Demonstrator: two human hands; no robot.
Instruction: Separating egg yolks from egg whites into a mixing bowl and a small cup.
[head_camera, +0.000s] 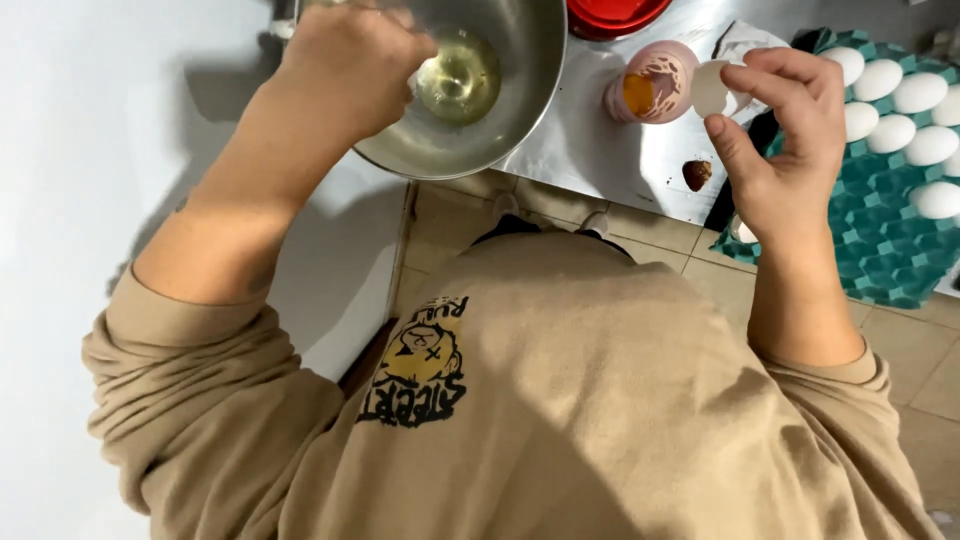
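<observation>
steel mixing bowl (500, 110) sits at the near edge of the metal worktop (600, 140), with clear egg white pooled at its bottom, glossy and with no yolk showing.

left hand (345, 65) is over the bowl's left rim, fingers curled together toward the inside. whatever it holds is hidden behind the knuckles; cannot tell if it grips a shell piece or just the rim.

right hand (790, 130) is raised over the worktop's right part, thumb and fingers pinched on an empty half eggshell (712, 88). shell sits just right of a small pink cup (655, 82) holding orange yolk, with streaks down its inner wall. shell and cup look close, touching or not i cannot tell.

shell's open mouth faces left, toward the cup; its rounded end sits against the fingers. its axis runs roughly left-right, tilted a little down toward the cup.

judged progress: at least one egg is cracked and separated, white in the bowl, yolk in the cup. green egg tray (880, 230) at right carries a cluster of whole white eggs (905, 95) in its far rows, near cells empty. so part of the tray seems used, a good many eggs left.

also noted: red lid (615, 12) at the top edge, a small brown smear (697, 173) on the worktop near the cup, tiled floor (620, 240) below.
</observation>
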